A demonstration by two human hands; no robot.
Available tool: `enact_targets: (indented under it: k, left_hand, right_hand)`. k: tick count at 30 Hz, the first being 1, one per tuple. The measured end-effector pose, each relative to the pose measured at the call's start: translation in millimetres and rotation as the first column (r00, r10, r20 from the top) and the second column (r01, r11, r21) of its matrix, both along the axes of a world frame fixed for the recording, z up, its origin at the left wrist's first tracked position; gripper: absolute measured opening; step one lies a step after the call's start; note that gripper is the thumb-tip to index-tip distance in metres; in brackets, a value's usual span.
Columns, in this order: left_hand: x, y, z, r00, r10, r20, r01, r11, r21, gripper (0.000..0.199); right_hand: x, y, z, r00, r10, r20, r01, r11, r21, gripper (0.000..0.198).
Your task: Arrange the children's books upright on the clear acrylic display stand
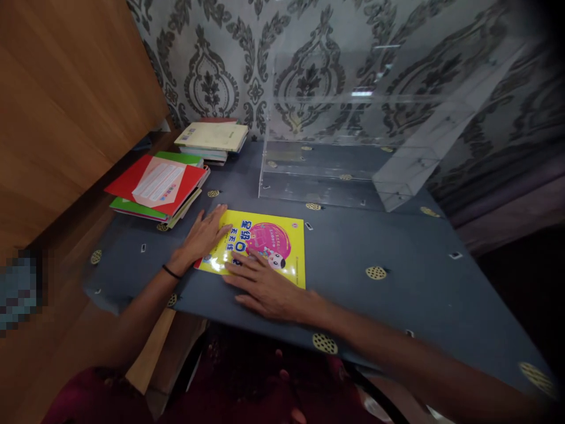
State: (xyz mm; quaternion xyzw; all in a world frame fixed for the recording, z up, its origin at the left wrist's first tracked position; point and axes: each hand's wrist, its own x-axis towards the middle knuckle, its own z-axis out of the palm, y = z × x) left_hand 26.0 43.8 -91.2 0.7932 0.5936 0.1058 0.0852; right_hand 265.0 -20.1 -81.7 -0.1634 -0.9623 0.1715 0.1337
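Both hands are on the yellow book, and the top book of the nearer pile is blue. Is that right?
Not blue: in the head view, the top book of the nearer pile is red. The left hand and right hand are on the yellow book, as you said.

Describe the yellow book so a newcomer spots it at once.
On the grey tablecloth stands a clear plastic shelf. Nearer the person, the yellow book lies flat, partly under the left hand and right hand. Bright yellow with a pink patch, it lies singly, unlike the red-topped stack and cream-topped stack.
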Motion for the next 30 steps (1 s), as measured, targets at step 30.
enact_targets:
  k: [30]
  left_hand:
    - [10.8,-19.5,4.8,0.998,-0.019,-0.057,0.019,1.0,-0.002,0.061]
  right_hand:
    - [72.1,-11.5,-18.3,0.963,-0.271,0.007,0.27,0.959,-0.09,0.046]
